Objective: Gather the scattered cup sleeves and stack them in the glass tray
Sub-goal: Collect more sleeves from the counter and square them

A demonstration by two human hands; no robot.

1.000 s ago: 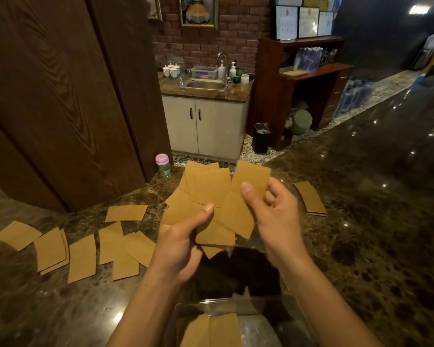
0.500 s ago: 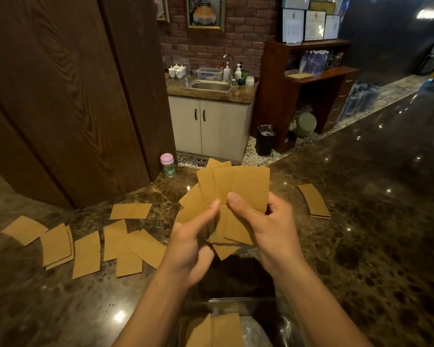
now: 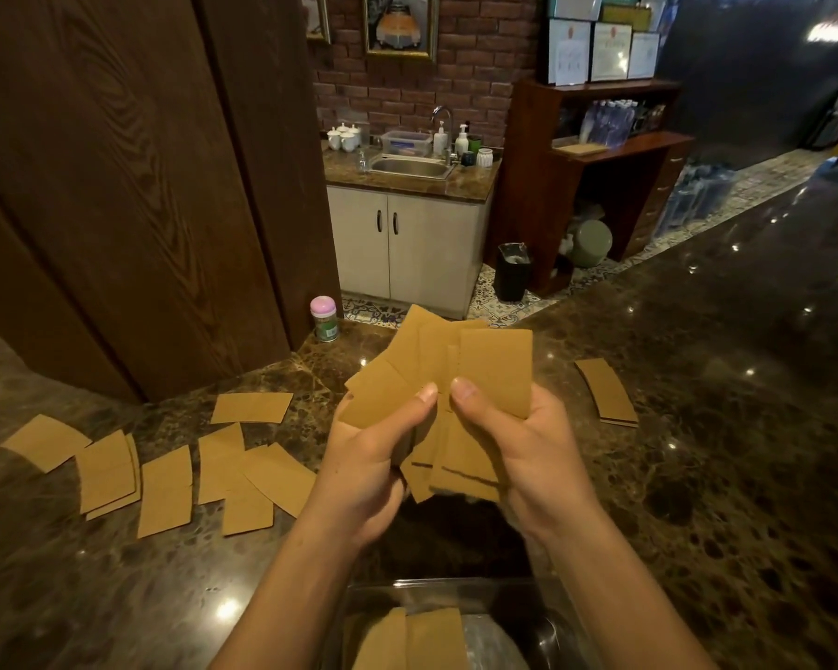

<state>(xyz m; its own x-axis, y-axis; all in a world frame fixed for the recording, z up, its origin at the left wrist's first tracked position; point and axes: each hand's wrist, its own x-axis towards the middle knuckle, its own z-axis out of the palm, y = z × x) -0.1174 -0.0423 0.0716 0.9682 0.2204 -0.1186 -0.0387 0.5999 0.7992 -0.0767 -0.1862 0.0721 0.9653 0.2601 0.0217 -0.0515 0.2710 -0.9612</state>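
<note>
Two hands: both are raised over the dark marble counter [image 3: 697,476], closed on one fanned bunch of brown cup sleeves [image 3: 456,369].
Left hand [image 3: 368,471]: thumb pressed on the front of the fan's left side, fingers curled behind it.
Right hand [image 3: 528,456]: thumb on the front of the right-most sleeve, fingers wrapped around the back edge.
Held sleeves: splayed, not squared up, lower ends poking out between the palms.
Loose sleeves [image 3: 165,471]: several lie flat on the counter to the left, some overlapping; the exact count is hard to make out.
Small stack [image 3: 605,391]: a few sleeves lie together on the counter to the right, apart from the hands.
Glass tray [image 3: 456,585]: at the bottom edge, below the hands, with what looks like two sleeves [image 3: 412,640] inside.
Pink-lidded jar [image 3: 323,319]: upright at the counter's far edge.
</note>
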